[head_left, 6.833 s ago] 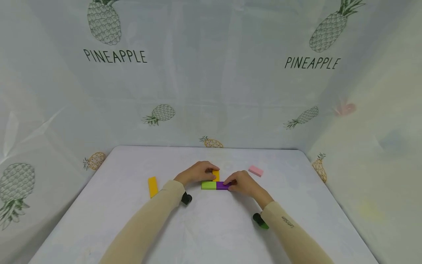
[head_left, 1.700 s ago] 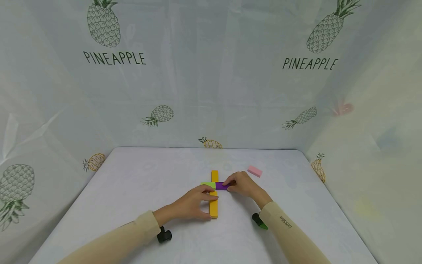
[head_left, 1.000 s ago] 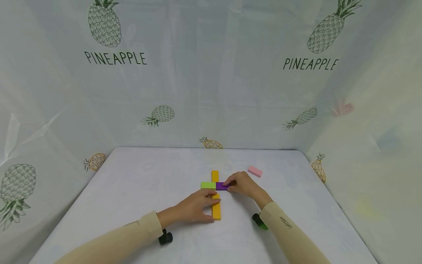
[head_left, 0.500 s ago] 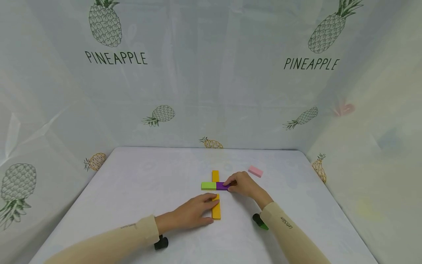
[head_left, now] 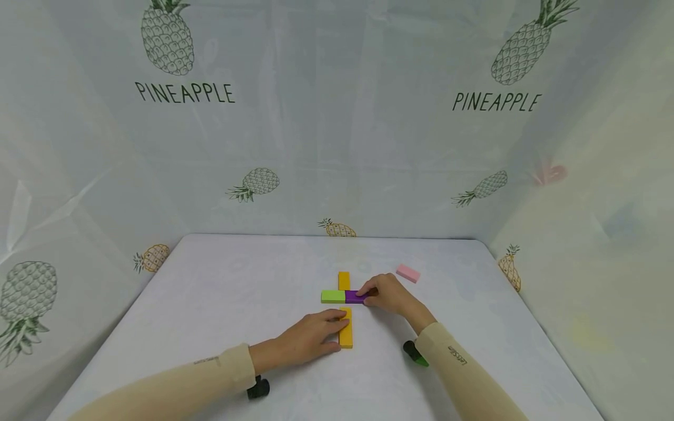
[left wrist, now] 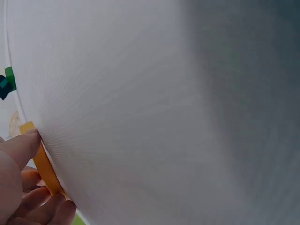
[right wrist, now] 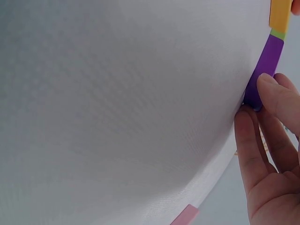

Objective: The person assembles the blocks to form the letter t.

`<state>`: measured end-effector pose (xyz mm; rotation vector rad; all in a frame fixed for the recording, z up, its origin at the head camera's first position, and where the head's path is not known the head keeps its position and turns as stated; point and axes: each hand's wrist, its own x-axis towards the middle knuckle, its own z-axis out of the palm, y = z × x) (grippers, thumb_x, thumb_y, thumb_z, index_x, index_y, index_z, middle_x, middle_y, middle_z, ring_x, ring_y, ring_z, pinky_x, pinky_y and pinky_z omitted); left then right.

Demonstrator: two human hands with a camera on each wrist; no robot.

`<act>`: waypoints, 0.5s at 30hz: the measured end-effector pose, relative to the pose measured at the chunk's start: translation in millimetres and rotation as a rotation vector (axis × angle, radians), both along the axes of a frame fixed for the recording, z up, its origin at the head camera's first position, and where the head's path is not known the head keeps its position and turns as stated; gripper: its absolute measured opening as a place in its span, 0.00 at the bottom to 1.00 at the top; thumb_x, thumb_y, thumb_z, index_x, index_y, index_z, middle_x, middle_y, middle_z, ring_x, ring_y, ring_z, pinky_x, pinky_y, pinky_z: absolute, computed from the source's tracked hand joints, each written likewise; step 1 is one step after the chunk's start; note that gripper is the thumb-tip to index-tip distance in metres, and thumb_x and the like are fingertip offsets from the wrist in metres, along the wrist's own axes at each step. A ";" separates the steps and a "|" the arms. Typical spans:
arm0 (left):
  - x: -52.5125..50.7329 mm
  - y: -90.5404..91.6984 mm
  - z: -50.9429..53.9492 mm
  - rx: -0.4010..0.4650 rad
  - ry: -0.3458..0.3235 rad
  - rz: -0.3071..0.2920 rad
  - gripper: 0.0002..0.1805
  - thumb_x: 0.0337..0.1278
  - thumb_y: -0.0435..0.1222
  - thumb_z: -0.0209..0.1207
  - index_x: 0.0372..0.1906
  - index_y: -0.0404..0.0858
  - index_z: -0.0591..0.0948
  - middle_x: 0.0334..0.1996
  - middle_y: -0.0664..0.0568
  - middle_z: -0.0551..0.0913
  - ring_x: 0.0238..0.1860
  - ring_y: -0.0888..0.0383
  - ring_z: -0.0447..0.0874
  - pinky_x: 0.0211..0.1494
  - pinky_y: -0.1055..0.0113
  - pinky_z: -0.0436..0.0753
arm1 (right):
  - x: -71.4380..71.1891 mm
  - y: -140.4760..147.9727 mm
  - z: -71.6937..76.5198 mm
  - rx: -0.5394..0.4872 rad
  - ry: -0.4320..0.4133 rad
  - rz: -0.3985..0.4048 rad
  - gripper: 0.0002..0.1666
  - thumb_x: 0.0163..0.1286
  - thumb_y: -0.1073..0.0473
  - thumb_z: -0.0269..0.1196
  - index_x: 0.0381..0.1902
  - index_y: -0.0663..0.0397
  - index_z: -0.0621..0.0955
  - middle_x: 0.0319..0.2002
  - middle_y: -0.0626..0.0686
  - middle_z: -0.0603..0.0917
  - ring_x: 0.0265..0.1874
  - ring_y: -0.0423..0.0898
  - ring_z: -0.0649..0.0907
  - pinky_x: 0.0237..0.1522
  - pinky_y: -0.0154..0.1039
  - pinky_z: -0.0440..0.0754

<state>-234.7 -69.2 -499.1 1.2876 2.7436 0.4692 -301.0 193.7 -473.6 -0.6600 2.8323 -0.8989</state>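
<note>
My left hand [head_left: 308, 338] grips a long yellow block [head_left: 345, 337] by its ends, thumb at the near end and fingers at the far one. In the left wrist view the yellow block [left wrist: 44, 166] spans between thumb and fingers. Just beyond it, across a narrow gap in the head view, a green block [head_left: 333, 296] and a purple block [head_left: 354, 297] lie end to end. My right hand [head_left: 388, 295] pinches the purple block's right end, also seen in the right wrist view on the purple block [right wrist: 266, 65]. Behind that row another yellow block [head_left: 344, 280] points away.
A pink block [head_left: 408, 273] lies apart, behind the right hand. The white table [head_left: 237, 275] ends at a pineapple-print curtain [head_left: 337, 128] at the back and sides. Dark wrist cameras show under both forearms, the left camera [head_left: 258, 387] low over the table.
The left hand let go of the back yellow block and brought the long yellow one from the left to the middle. Lately it slid slightly nearer the row. The right hand stayed still.
</note>
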 end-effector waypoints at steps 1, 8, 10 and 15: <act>-0.2 0.2 0.2 0.001 0.002 0.001 0.32 0.72 0.47 0.67 0.75 0.42 0.76 0.76 0.51 0.74 0.75 0.54 0.74 0.74 0.60 0.77 | 0.0 -0.2 0.2 0.001 0.000 0.000 0.10 0.69 0.66 0.74 0.46 0.51 0.93 0.48 0.50 0.92 0.51 0.49 0.86 0.60 0.52 0.85; -0.4 0.6 3.0 0.026 0.022 -0.009 0.31 0.71 0.46 0.69 0.74 0.39 0.78 0.75 0.48 0.76 0.74 0.52 0.76 0.72 0.57 0.79 | 0.5 -0.9 0.9 0.003 0.006 -0.001 0.10 0.68 0.66 0.74 0.46 0.52 0.93 0.47 0.50 0.92 0.51 0.49 0.86 0.60 0.53 0.85; -0.8 0.4 2.9 0.031 0.028 -0.013 0.31 0.71 0.46 0.68 0.73 0.39 0.78 0.74 0.48 0.76 0.74 0.52 0.76 0.72 0.57 0.79 | 0.4 -1.1 0.7 0.004 0.009 0.002 0.10 0.68 0.66 0.74 0.46 0.52 0.93 0.47 0.51 0.92 0.51 0.50 0.86 0.60 0.53 0.84; -3.6 0.3 2.6 0.032 0.033 -0.018 0.31 0.72 0.46 0.68 0.74 0.38 0.78 0.75 0.47 0.75 0.74 0.52 0.76 0.72 0.56 0.79 | 0.2 -1.2 0.2 0.004 0.004 -0.004 0.09 0.68 0.65 0.74 0.46 0.51 0.93 0.47 0.50 0.92 0.50 0.49 0.86 0.60 0.53 0.84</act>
